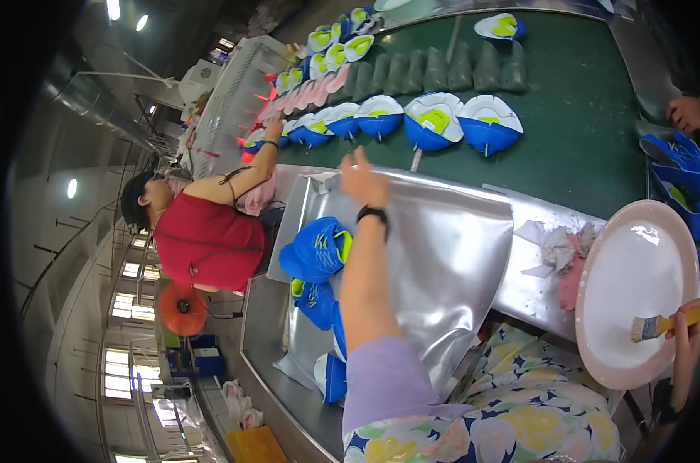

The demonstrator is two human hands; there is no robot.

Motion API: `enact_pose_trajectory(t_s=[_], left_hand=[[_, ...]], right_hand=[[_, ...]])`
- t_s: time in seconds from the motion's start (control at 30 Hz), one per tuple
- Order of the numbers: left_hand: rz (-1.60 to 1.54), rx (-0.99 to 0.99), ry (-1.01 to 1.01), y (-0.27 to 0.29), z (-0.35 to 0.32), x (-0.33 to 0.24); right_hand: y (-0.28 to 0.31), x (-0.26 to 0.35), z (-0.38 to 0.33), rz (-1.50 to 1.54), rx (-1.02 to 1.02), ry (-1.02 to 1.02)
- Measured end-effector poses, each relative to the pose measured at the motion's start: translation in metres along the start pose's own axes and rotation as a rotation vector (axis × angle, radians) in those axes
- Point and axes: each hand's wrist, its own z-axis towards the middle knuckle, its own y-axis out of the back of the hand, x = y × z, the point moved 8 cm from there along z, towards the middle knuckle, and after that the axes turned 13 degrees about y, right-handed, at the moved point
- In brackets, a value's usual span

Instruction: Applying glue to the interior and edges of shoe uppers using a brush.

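In the head view, a long dark-green conveyor belt [573, 147] crosses the far side, its surface lightly flecked. A row of blue-and-white shoe uppers with lime linings [379, 116] lines its near edge; behind stand flat dark grey-green sole pieces [435, 71], with pink sole pieces [307, 96] continuing left.

On the near side, a shiny, rippled silver metal sheet [435, 239] covers part of the pale metal worktop [531, 285]. Blue shoe uppers with lime collars [313, 251] sit to its left. Crumpled grey rags [556, 251] and a pink cloth [572, 282] lie to its right.

The left hand [363, 179], above the boundary between sheet and belt, is slightly blurred, with fingers loosely extended and nothing visible in its grasp. At the right, the right hand [684, 332] grips a flat yellow-handled brush [649, 327], its pale bristles over a large white oval dish [624, 278].

A co-worker in a red sleeveless top [211, 239] stands at the left, one hand reaching to the belt's far-left end; another person's hand [689, 113] shows far right.

Leftward, the workshop has bright windows [118, 373], ceiling lamps [72, 188], a silver duct [87, 100] and a round orange fan [182, 309].
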Motion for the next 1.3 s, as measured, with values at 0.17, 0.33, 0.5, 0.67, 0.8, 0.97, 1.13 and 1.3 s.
enact_pose_trajectory(t_s=[0.17, 0.33, 0.5, 0.67, 0.8, 0.97, 1.13, 1.3], left_hand=[[0.373, 0.381, 0.454, 0.040, -0.124, 0.328], [0.333, 0.411, 0.333, 0.056, -0.124, 0.267], [-0.145, 0.795, 0.082, 0.079, -0.143, 0.078], [-0.122, 0.733, -0.565, 0.065, -0.216, -0.061], [-0.263, 0.841, -0.172, 0.070, -0.173, -0.025], [-0.559, 0.985, -0.564, 0.095, -0.143, -0.036], [-0.743, 0.953, -0.510, 0.107, -0.157, -0.138], [-0.979, 0.927, -0.453, 0.133, -0.199, -0.197]], right_hand=[[-0.025, 0.046, -0.009, 0.154, 0.085, 0.002], [-0.046, 0.072, -0.002, 0.019, 0.098, 0.007], [-0.091, 0.089, 0.011, -0.024, 0.165, 0.336], [-0.130, 0.082, -0.006, -0.214, 0.568, 0.320], [-0.099, 0.078, -0.011, -0.307, 0.525, 0.393], [-0.046, 0.080, 0.002, -0.395, 0.289, 0.442], [-0.013, 0.113, 0.023, -0.081, 0.103, 0.553], [-0.014, 0.146, 0.020, 0.021, -0.025, 0.711]])
